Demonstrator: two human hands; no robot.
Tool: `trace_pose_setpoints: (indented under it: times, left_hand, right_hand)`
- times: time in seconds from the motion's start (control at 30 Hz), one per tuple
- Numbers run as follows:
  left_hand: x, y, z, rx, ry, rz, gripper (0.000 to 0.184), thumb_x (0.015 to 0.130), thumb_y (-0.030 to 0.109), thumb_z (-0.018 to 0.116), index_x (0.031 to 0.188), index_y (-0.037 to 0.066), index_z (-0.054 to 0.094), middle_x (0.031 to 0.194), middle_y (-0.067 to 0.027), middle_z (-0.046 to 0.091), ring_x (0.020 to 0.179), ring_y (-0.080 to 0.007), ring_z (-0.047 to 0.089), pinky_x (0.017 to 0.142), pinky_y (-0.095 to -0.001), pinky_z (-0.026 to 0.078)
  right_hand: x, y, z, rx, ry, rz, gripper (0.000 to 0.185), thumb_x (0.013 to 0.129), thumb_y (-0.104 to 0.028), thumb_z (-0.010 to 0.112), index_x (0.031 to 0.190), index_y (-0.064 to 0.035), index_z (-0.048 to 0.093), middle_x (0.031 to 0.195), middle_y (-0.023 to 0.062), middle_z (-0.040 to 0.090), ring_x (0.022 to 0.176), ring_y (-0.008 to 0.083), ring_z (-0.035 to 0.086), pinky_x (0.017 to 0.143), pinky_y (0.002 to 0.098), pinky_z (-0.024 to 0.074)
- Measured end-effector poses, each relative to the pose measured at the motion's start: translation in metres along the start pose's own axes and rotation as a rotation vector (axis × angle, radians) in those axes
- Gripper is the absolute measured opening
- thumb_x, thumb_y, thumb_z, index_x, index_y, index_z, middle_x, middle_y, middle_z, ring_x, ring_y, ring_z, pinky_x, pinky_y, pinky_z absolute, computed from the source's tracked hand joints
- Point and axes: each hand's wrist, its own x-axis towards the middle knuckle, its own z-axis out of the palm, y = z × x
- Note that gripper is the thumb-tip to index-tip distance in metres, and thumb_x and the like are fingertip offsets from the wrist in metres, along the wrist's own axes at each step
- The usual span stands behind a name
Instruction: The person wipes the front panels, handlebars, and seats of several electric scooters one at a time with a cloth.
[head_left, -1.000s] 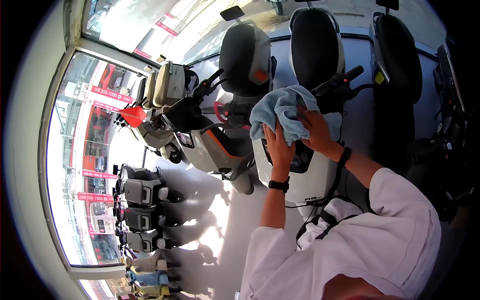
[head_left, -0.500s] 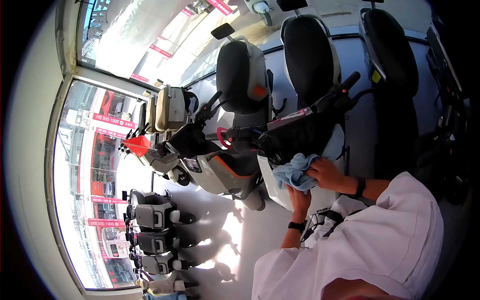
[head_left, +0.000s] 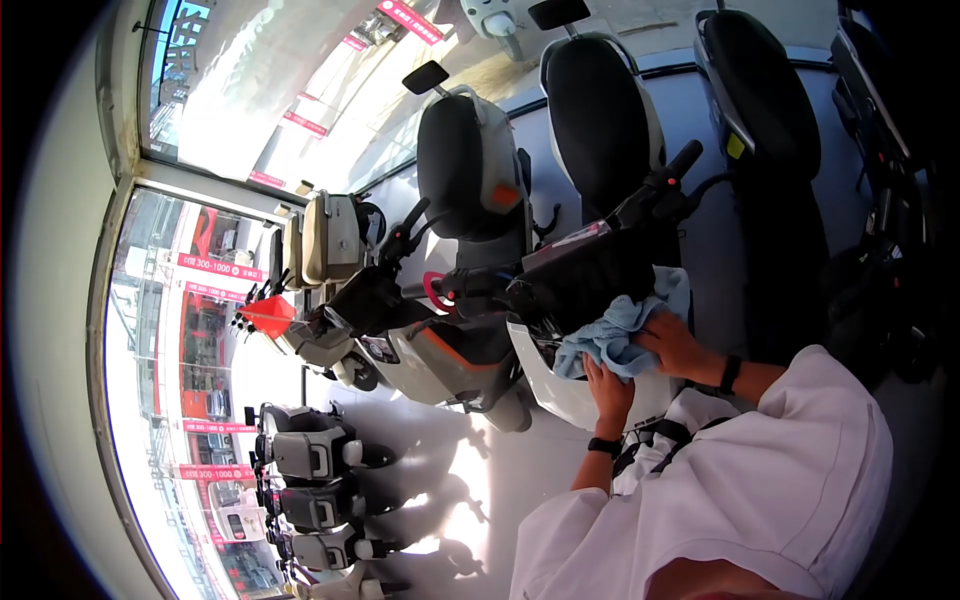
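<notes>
A light blue cloth (head_left: 608,338) lies bunched against the upper edge of the white body panel (head_left: 562,392) of a scooter, just below its black handlebar area (head_left: 580,280). My right hand (head_left: 682,345) grips the cloth from the right, its fingers partly buried in the folds. On the lower left side, my left hand (head_left: 608,393) presses its fingers into the same cloth. Part of the cloth spreads up to the right beside the black section. Both wrists wear dark bands.
Beside this scooter stands a grey one with orange trim (head_left: 455,350). Black scooter seats (head_left: 600,120) line up along the window side. More parked scooters (head_left: 318,455) stand at lower left near the glass. A red cone-shaped object (head_left: 268,316) is at left.
Both hands and the cloth have shifted to the right along the scooter's panel. The whole view has turned slightly, moving the scooters a little within it.
</notes>
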Motion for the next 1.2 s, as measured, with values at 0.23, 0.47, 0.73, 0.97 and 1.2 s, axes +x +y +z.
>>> trace_pose_setpoints:
  times: [0.23,0.47,0.73,0.97,1.2]
  left_hand:
    - [-0.051,0.008,-0.003,0.027,-0.073,0.013,0.05,0.071,0.009,0.071,0.117,-0.002,0.053,0.133,-0.0281,0.043,0.128,-0.0515,0.037,0.105,-0.0554,0.036]
    - [-0.086,0.003,-0.019,0.035,-0.249,-0.071,0.05,0.065,0.007,0.073,0.11,-0.002,0.054,0.128,-0.0262,0.045,0.118,-0.0489,0.043,0.099,-0.0539,0.04]
    - [0.074,0.055,-0.079,-0.048,0.269,0.171,0.085,0.066,0.004,0.077,0.141,0.0,0.038,0.122,-0.027,0.049,0.114,-0.0493,0.049,0.097,-0.0533,0.042]
    - [0.143,0.054,-0.072,0.113,0.208,0.161,0.069,0.068,0.002,0.069,0.134,0.007,0.049,0.14,-0.0283,0.035,0.136,-0.0531,0.025,0.108,-0.0601,0.029]
    - [0.002,0.015,-0.015,0.014,-0.066,-0.086,0.055,0.072,0.006,0.071,0.124,-0.002,0.052,0.14,-0.0272,0.038,0.135,-0.0513,0.03,0.11,-0.0543,0.032]
  right_hand:
    - [-0.061,-0.011,0.007,-0.01,-0.204,-0.039,0.055,0.059,-0.017,0.08,0.111,-0.014,0.066,0.12,0.0092,0.057,0.118,0.0306,0.05,0.102,0.0488,0.0344]
    - [-0.087,-0.023,0.02,0.05,-0.325,-0.12,0.047,0.062,-0.015,0.079,0.108,-0.0135,0.067,0.114,0.0077,0.059,0.112,0.028,0.053,0.098,0.044,0.037]
    - [0.054,-0.034,-0.035,0.261,0.232,0.036,0.05,0.066,-0.006,0.077,0.113,-0.009,0.062,0.13,0.0111,0.052,0.114,0.0321,0.051,0.095,0.043,0.0409]
    - [0.104,0.007,-0.014,0.055,0.379,-0.022,0.055,0.066,-0.008,0.076,0.119,-0.0039,0.06,0.149,0.0135,0.037,0.13,0.0365,0.041,0.106,0.0495,0.0367]
    - [0.004,-0.001,0.004,0.134,-0.05,-0.004,0.055,0.068,-0.01,0.072,0.123,-0.0109,0.062,0.128,0.0106,0.055,0.122,0.0349,0.049,0.107,0.0468,0.0362]
